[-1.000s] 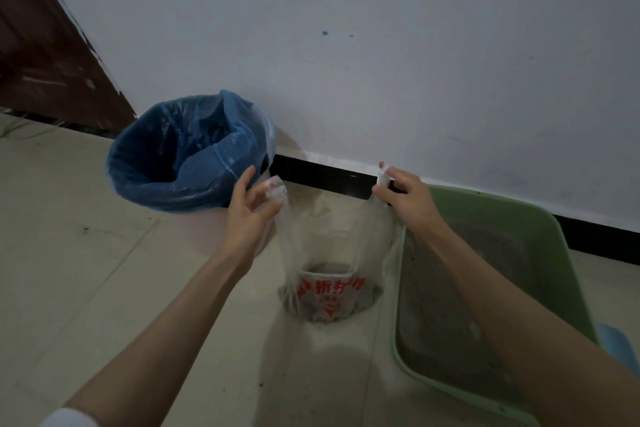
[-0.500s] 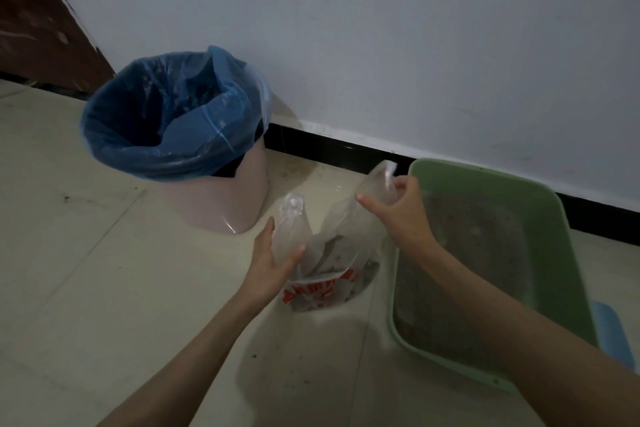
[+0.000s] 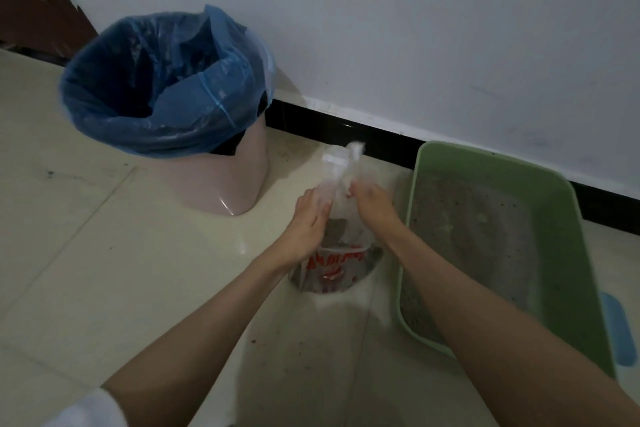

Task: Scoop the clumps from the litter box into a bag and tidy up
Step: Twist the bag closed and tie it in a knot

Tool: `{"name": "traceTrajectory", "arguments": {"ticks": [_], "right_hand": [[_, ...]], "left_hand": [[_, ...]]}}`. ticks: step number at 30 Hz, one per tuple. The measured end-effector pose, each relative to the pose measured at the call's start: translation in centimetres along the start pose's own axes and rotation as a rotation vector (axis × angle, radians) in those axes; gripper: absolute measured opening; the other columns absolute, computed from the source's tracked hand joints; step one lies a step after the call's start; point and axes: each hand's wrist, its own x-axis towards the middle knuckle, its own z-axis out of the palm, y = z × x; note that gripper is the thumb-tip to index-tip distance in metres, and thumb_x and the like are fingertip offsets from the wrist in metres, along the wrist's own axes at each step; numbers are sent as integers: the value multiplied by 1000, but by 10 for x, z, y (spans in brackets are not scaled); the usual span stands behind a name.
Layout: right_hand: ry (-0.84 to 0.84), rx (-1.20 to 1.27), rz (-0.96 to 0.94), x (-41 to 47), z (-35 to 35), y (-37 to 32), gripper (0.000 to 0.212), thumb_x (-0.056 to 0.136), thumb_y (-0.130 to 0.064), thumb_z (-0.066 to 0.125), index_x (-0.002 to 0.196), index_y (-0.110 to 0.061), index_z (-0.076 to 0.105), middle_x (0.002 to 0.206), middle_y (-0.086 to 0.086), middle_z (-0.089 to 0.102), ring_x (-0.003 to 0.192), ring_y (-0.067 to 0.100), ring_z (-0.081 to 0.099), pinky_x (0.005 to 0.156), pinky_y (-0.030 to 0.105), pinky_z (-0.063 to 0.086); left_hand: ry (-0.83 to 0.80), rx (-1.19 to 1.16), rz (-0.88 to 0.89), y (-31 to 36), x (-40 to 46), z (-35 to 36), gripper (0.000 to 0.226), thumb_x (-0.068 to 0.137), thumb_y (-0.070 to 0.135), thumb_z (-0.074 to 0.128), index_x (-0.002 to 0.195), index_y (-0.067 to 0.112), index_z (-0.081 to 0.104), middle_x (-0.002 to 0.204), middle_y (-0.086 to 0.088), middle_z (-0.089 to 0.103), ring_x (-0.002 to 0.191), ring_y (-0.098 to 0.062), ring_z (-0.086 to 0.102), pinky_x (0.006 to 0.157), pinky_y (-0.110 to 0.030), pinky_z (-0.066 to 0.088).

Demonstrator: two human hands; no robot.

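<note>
A clear plastic bag (image 3: 335, 263) with red print stands on the floor, grey litter clumps inside at its bottom. My left hand (image 3: 306, 222) and my right hand (image 3: 372, 203) both grip the bag's neck close together, and its two handle ends (image 3: 343, 158) stick up above my fingers. The green litter box (image 3: 568, 225) with grey litter lies just right of the bag, against the wall.
A pink bin (image 3: 221, 180) lined with a blue bag (image 3: 162, 80) stands to the left by the wall. A blue object (image 3: 620, 333) peeks out past the litter box's right edge. Specks of litter dot the tiled floor (image 3: 104, 270) near me.
My hands, which held the bag's handles wide apart and raised, have come down and together, bunching the bag's top into a narrow neck.
</note>
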Motion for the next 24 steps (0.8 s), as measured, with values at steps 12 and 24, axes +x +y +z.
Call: {"name": "traceTrajectory", "arguments": {"ticks": [12,24], "right_hand": [[62,739,302,-8,-35,4,42,102,-24,30,60,-17,32,33,-7,28,29,8,25,41,22,43],[-268,647,495,-18,-30,0,11,93,-7,47,86,-16,45,48,-6,22,47,8,19,48,20,28]], "left_hand": [[382,-696,-192,29,-30,-34,45,102,26,24,72,15,56,63,0,61,74,-21,60,88,-32,46],[470,-772,-535,23,8,-30,37,101,25,30,134,10,38,46,8,26,38,-4,24,38,-19,27]]}}
